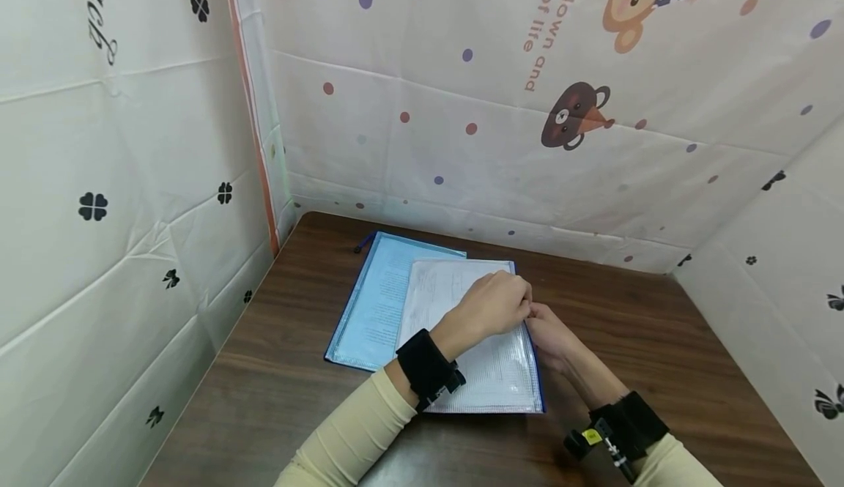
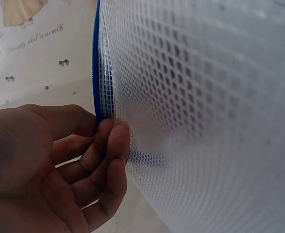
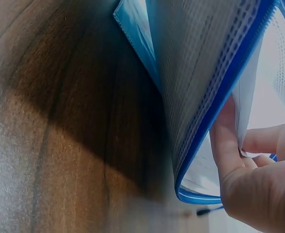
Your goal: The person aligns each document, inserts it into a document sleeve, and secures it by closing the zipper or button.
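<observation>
Here, near the middle of the head view, a white mesh zip pouch (image 1: 475, 340) holding papers lies on a dark wooden worktop (image 1: 659, 340), overlapping a blue pouch (image 1: 376, 296) to its left. The left hand (image 1: 497, 304) pinches the white pouch's blue zip edge between curled fingers (image 2: 114, 145). The right hand (image 1: 550, 335) grips the same edge from the side, fingers (image 3: 227, 145) tucked into the opening. The pouch looks light, floppy and slightly slick; the stiffer zip edge seems the best place to hold. Patterned curtains (image 1: 132, 179) enclose the worktop on three sides; nothing blocks the hands.
</observation>
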